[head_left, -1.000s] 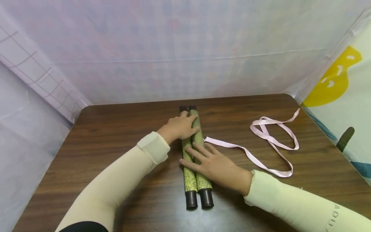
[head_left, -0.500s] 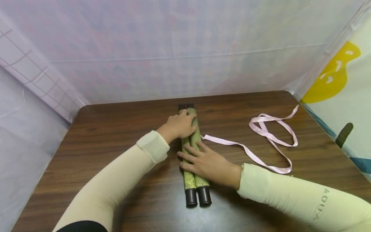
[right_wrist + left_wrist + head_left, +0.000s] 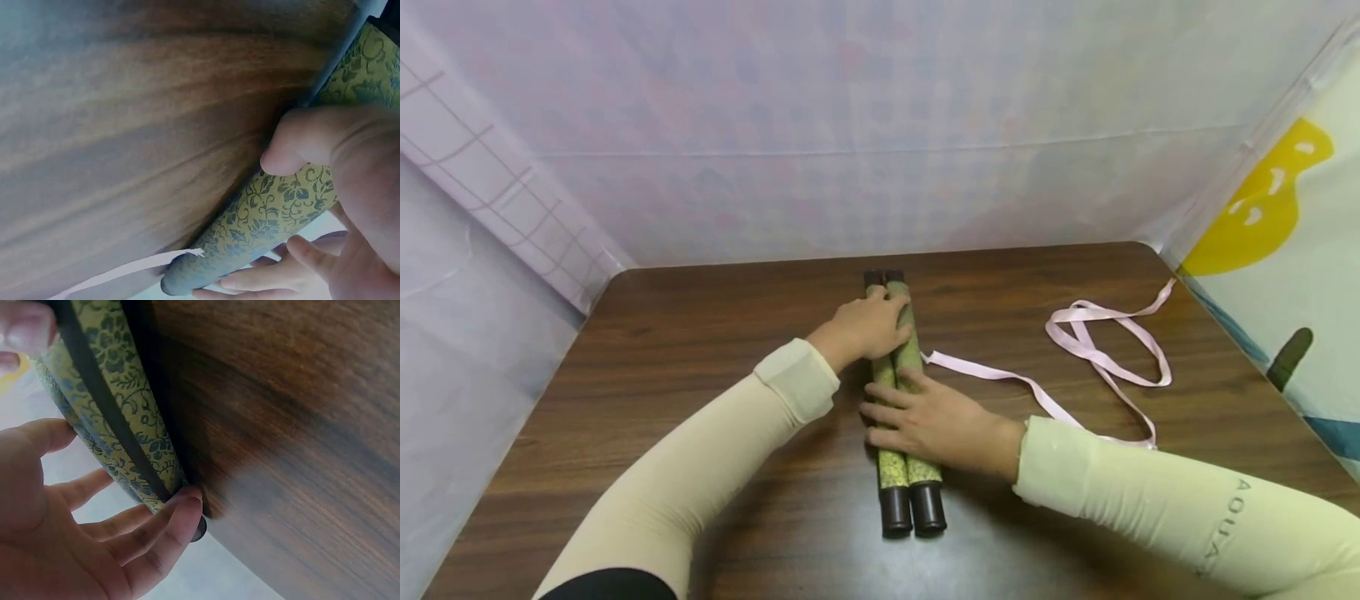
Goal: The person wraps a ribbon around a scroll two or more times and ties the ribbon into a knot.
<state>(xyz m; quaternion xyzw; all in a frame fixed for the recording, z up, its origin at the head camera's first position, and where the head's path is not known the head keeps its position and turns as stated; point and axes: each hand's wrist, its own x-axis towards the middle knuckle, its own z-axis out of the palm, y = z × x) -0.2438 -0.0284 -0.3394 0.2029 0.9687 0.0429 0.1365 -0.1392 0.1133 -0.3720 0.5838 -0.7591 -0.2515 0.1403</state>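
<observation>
A scroll (image 3: 929,467) lies lengthwise on the table as two parallel rolls, side by side, in green-gold floral brocade with dark end knobs. My left hand (image 3: 867,327) grips its far part, fingers across both rolls; in the left wrist view, fingertips (image 3: 184,506) curve over the brocade near the knob. Closer to me, my right hand (image 3: 936,421) holds the rolls from the right, fingers reaching across to the left roll. The right wrist view shows the thumb (image 3: 284,153) pressed against the side of one roll. The palms' undersides are mostly hidden from the head view.
A pink ribbon (image 3: 977,367) trails from the right roll and loops loosely over the right side of the brown wooden table (image 3: 700,350). My right sleeve (image 3: 1150,492) covers part of it. A pale patterned curtain (image 3: 880,150) stands behind the table's far edge.
My right hand has shifted a little left over the rolls, its fingers drawn closer together. The near ends of the rolls sit slightly closer together. The left hand stays in place.
</observation>
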